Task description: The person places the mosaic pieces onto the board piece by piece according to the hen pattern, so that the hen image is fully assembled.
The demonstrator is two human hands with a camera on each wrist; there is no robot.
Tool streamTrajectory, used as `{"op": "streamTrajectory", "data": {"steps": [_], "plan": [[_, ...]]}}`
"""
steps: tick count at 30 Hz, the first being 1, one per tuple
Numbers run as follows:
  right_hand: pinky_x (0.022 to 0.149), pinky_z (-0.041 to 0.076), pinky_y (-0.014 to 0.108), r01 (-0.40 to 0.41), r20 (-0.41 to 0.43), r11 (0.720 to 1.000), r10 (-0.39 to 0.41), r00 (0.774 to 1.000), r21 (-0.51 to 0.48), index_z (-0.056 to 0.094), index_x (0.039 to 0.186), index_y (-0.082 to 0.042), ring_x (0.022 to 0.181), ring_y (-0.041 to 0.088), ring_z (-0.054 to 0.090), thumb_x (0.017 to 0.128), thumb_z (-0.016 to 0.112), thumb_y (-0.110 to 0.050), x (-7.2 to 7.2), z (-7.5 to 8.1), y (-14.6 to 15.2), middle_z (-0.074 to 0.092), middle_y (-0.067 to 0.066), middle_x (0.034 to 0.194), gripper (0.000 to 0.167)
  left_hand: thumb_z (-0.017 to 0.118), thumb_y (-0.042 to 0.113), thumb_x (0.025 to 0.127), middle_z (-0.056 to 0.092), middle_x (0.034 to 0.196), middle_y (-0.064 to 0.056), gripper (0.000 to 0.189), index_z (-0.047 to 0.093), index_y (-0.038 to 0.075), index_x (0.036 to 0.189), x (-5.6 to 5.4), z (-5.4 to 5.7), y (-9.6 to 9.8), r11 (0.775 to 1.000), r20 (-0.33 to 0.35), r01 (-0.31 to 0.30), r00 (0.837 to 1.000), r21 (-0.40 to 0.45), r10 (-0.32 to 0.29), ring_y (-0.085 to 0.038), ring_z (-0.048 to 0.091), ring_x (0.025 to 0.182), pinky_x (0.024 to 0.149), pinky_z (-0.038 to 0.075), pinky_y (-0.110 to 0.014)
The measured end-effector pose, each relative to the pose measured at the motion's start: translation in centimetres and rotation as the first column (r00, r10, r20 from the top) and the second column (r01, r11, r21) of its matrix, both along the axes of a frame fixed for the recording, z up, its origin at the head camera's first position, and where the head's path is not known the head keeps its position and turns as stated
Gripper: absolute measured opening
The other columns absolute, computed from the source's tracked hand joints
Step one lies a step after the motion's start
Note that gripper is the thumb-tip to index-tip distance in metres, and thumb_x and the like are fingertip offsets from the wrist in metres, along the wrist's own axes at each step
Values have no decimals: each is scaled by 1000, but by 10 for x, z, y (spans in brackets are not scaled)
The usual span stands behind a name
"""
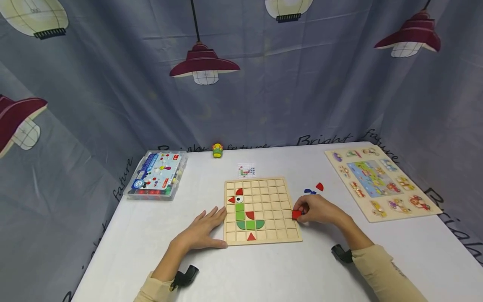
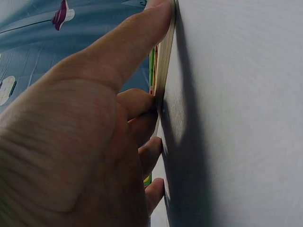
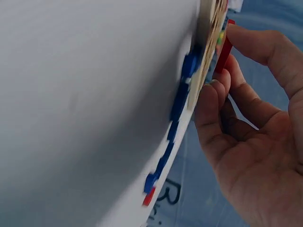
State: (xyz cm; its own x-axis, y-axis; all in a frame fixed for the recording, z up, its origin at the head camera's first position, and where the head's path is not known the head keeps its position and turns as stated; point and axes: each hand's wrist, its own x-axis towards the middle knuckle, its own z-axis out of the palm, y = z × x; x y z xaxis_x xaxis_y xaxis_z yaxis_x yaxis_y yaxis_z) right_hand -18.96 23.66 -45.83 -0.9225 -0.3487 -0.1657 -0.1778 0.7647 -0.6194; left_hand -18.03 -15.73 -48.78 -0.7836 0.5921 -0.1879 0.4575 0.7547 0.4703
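A wooden grid board [image 1: 269,209] lies on the white table, with red, green and white-and-black pieces set as a bird-like figure in its left part. My left hand [image 1: 203,230] rests flat on the table with fingers spread, fingertips and thumb at the board's left edge. In the left wrist view its thumb [image 2: 128,45] lies against the board's side. Over the board's right edge, my right hand [image 1: 318,209] pinches a flat red piece [image 3: 225,49] between thumb and fingers. Beyond that hand lie blue pieces [image 1: 310,191] and a red quarter-round piece [image 1: 319,186], partly hidden by the hand.
Behind the board lies a small picture card [image 1: 246,170], with a yellow-green toy figure [image 1: 217,150] farther back. A clear plastic case [image 1: 156,175] sits at the back left. At the right is a wooden picture puzzle board [image 1: 381,182]. A grey curtain [image 1: 264,96] hangs around the table.
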Motion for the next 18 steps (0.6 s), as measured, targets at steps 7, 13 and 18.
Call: {"op": "streamTrajectory", "data": {"steps": [7,13,18], "plan": [[57,43,21,-74,11,997,75,997,-19,66,87,-10,70,12,51,70,79,-5,-10,6,-35,58,-1,76,22,72,59,77,22,163,-2,101,26,13,155,0,2,1,1000,-3,9,1000,-1,-9,-27,15,153,124,10,-53],[60,46,21,-117,16,993,116,993,3,68,87,-12,71,12,52,71,82,-8,-19,9,-63,59,-3,75,22,72,58,78,22,163,-2,100,26,12,155,-1,4,1,1000,-1,13,1000,-5,-13,-27,14,153,124,10,-53],[61,46,20,-159,0,987,159,987,15,68,86,-12,70,10,53,71,81,-7,-25,8,-79,60,-4,74,20,72,58,78,22,163,-3,100,26,12,155,-1,2,0,1000,-6,16,1000,-10,-16,-27,15,153,124,10,-53]]}}
